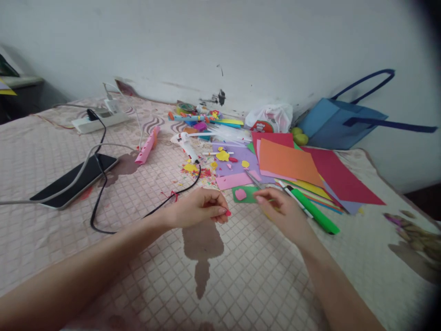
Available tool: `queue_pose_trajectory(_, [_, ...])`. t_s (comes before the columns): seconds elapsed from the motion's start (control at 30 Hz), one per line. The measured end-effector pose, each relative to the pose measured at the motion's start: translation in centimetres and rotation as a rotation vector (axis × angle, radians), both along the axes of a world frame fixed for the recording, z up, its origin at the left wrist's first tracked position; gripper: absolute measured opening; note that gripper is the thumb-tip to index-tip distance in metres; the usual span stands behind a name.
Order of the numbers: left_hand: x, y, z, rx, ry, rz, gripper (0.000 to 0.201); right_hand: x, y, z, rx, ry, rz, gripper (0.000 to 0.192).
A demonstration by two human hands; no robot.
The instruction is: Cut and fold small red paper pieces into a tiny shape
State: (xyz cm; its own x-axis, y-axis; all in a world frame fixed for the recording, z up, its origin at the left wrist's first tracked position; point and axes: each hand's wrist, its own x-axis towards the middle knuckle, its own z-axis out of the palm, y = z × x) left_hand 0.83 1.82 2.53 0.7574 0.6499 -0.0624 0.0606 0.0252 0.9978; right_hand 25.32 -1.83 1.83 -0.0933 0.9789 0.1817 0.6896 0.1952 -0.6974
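Observation:
My left hand (200,209) hovers low over the quilted pink bedcover (144,193), its fingers pinched on a tiny red paper scrap (228,213). My right hand (280,214) is beside it, fingers closed around a thin green-and-yellow piece that is mostly hidden. Just beyond both hands lies a small green card with a pink shape (243,194). A green marker (315,211) lies right of my right hand. Small scissors (254,180) rest on the pink sheet behind the card.
A stack of coloured paper sheets (292,163) spreads at the right. A white glue gun (186,145) with a black cord, a phone (74,180), a power strip (99,120), a pink roll (147,146) and a blue bag (341,122) lie around. Wall runs behind.

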Motion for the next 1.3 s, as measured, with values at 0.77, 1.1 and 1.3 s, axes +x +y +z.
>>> queue_pose_trajectory(0.77, [0.3,-1.0,0.3,0.409,0.219,0.005,0.013,-4.1,-1.9,0.2,-0.459,0.535,0.291,0.009])
queue_pose_trajectory(1.1, [0.9,-1.4,-0.4,0.261,0.202,0.089,0.012,-4.6,-2.1,-0.2,-0.367,0.461,0.216,0.007])
queue_pose_trajectory(1.3, [1.2,-1.4,-1.1,0.167,0.166,0.116,0.013,-5.1,-2.4,-0.3,-0.222,0.295,0.163,0.006])
